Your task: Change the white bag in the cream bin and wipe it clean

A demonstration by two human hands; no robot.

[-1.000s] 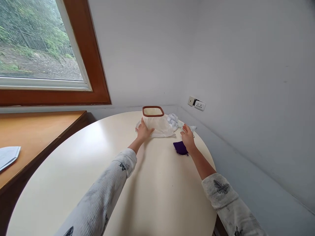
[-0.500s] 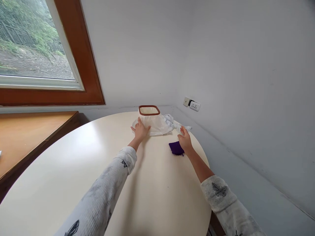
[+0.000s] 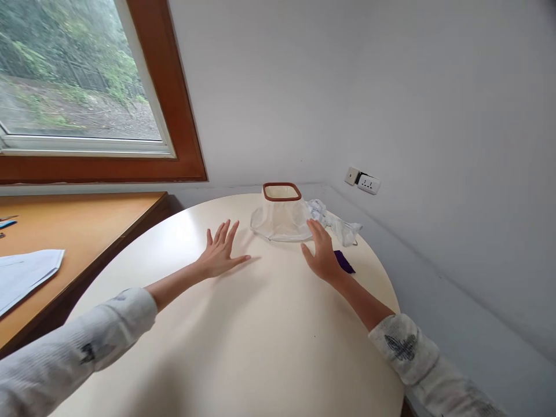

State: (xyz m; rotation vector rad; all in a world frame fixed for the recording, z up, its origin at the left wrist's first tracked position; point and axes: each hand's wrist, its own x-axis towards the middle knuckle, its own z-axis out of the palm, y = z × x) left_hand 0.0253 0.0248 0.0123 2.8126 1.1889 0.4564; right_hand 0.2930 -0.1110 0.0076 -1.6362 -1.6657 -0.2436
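Note:
A small waste bin (image 3: 282, 191) with a brown rounded rim stands at the far end of the table, a thin white plastic bag (image 3: 280, 223) spread around its lower part. My left hand (image 3: 220, 255) hovers over the tabletop to the left of the bin, fingers spread, holding nothing. In front of the bag's right side is my right hand (image 3: 322, 252), fingers stretched and thumb apart, with nothing in it. Crumpled white plastic (image 3: 345, 230) lies to the right of the bin. A dark purple cloth (image 3: 344, 262) is partly hidden behind my right hand.
The round cream table (image 3: 269, 324) reaches back to the wall corner. On the left, a wooden desk (image 3: 117, 207) carries white papers (image 3: 30, 272) and a blue item at the edge of view. A wall socket (image 3: 369, 184) sits above the table's right side, and a brown-framed window (image 3: 185, 104) is at upper left.
My left hand has let go of the bin's side and moved left, fingers spreading. My right hand has left the crumpled plastic and opened out. The view has turned slightly left.

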